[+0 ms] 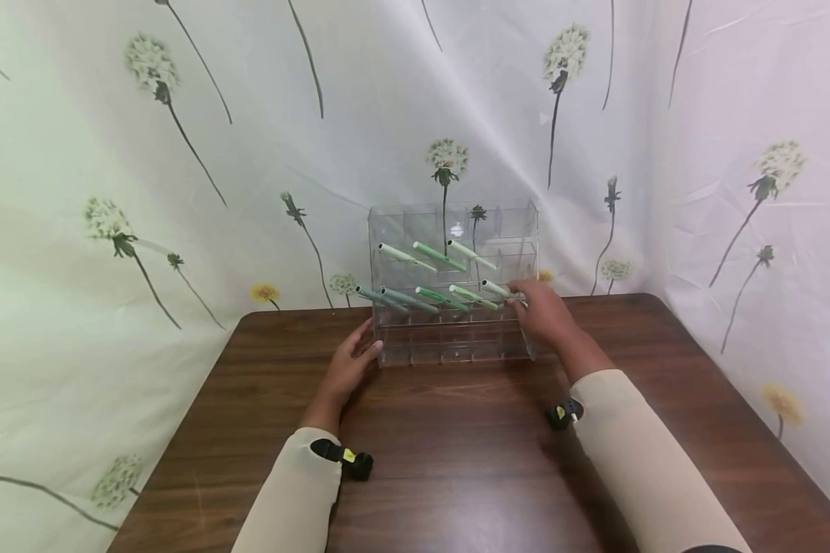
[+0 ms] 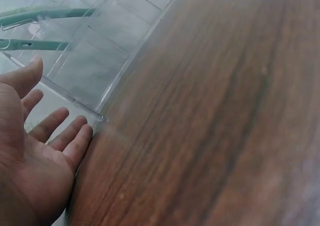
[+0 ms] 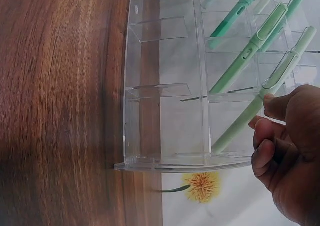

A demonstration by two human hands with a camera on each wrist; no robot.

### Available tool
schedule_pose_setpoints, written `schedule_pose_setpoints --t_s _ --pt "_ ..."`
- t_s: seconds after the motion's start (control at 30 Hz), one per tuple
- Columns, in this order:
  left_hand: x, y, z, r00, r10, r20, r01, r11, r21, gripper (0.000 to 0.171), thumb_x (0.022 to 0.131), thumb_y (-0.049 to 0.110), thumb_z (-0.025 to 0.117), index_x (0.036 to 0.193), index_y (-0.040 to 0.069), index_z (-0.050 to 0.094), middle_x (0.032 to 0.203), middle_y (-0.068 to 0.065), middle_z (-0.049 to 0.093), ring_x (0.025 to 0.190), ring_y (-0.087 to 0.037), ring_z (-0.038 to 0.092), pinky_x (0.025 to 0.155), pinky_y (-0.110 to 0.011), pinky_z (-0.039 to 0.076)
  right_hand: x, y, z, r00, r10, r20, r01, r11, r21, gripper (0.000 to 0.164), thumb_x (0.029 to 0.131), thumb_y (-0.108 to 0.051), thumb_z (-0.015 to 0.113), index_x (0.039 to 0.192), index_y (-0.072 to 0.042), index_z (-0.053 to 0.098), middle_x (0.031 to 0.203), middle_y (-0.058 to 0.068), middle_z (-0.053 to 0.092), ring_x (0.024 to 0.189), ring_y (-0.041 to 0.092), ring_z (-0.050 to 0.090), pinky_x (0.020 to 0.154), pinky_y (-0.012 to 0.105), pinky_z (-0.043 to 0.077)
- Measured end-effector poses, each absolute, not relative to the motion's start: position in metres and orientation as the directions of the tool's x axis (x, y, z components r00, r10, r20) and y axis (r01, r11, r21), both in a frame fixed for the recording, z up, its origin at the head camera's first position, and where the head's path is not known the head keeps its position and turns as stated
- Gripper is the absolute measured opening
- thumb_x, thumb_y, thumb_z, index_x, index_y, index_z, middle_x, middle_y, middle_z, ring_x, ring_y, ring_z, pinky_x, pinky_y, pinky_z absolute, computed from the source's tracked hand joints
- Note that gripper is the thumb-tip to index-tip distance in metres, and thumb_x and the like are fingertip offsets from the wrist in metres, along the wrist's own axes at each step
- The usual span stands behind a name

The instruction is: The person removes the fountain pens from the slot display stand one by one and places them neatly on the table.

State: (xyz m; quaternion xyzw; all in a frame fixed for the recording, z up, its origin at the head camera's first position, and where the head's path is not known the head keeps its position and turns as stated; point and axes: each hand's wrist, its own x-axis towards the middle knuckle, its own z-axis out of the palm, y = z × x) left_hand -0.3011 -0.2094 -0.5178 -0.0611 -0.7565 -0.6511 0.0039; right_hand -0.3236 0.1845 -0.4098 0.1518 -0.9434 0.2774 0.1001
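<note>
A clear acrylic pen rack (image 1: 456, 353) with stepped compartments stands at the back of the table. Three pens lean in an upper tier, and several more lie slanted in the row below. At the right end of that lower row, my right hand (image 1: 545, 311) pinches a pale green pen (image 3: 239, 123) between thumb and fingertips, its lower end within the last compartment. My left hand (image 1: 349, 365) is at the rack's left side, fingers extended along the side panel and thumb raised. In the left wrist view the left palm (image 2: 42, 171) holds nothing.
The brown wooden table (image 1: 443, 461) reaches back to a white curtain (image 1: 304, 153) printed with dandelions, close behind the rack. More curtain hangs on both sides. A black wrist camera (image 1: 356, 465) is strapped to the left sleeve, another (image 1: 562, 415) to the right.
</note>
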Motion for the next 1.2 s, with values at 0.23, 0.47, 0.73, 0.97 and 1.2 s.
schedule_pose_setpoints --t_s 0.23,0.47,0.73,0.97,1.2 --pt "-0.297 -0.206 -0.519 -0.994 0.072 0.078 0.089 0.165 0.982 0.067 0.11 0.023 0.069 0.17 0.013 0.041 0.175 -0.019 0.04 0.16 -0.041 0.044 0.127 -0.056 0.041 -0.327 0.183 -0.412 -0.94 -0.237 0.246 -0.336 0.768 -0.545 0.031 0.113 -0.014 0.061 0.138 0.001 0.07 0.137 0.025 0.069 0.13 0.044 0.064 0.109 0.062 0.051" --pt "-0.294 -0.204 -0.521 -0.996 0.065 0.067 0.079 0.204 0.976 0.066 0.11 0.023 0.07 0.169 0.013 0.042 0.172 -0.019 0.045 0.157 -0.04 0.048 0.124 -0.053 0.045 -0.33 0.183 -0.413 -0.933 -0.264 0.244 -0.358 0.742 -0.567 0.032 0.113 -0.012 0.058 0.141 0.001 0.069 0.133 0.024 0.073 0.124 0.043 0.068 0.107 0.061 0.053" --pt "-0.297 -0.206 -0.518 -0.995 0.066 0.079 0.091 0.201 0.975 0.066 0.109 0.025 0.071 0.169 0.015 0.044 0.173 -0.015 0.044 0.158 -0.038 0.047 0.125 -0.055 0.043 -0.335 0.182 -0.407 -0.961 -0.249 0.123 -0.262 0.663 -0.701 0.028 0.114 -0.01 0.055 0.138 -0.001 0.067 0.127 0.027 0.07 0.052 0.019 0.06 0.053 0.036 0.056" --pt "-0.296 -0.207 -0.52 -0.993 0.071 0.092 0.106 0.232 0.967 0.066 0.11 0.027 0.07 0.169 0.014 0.043 0.172 -0.017 0.046 0.157 -0.039 0.048 0.127 -0.057 0.041 -0.338 0.18 -0.407 -0.965 -0.245 0.095 -0.237 0.657 -0.716 0.019 0.114 -0.009 0.056 0.129 -0.001 0.063 0.135 0.026 0.064 0.053 0.016 0.057 0.051 0.032 0.054" --pt "-0.297 -0.207 -0.521 -0.993 0.069 0.097 0.111 0.246 0.963 0.065 0.11 0.027 0.069 0.169 0.016 0.044 0.168 -0.019 0.052 0.153 -0.038 0.053 0.125 -0.054 0.044 -0.338 0.181 -0.405 -0.961 -0.258 0.098 -0.251 0.669 -0.7 0.028 0.112 -0.013 0.061 0.137 -0.003 0.068 0.138 0.027 0.065 0.055 0.016 0.059 0.052 0.033 0.055"
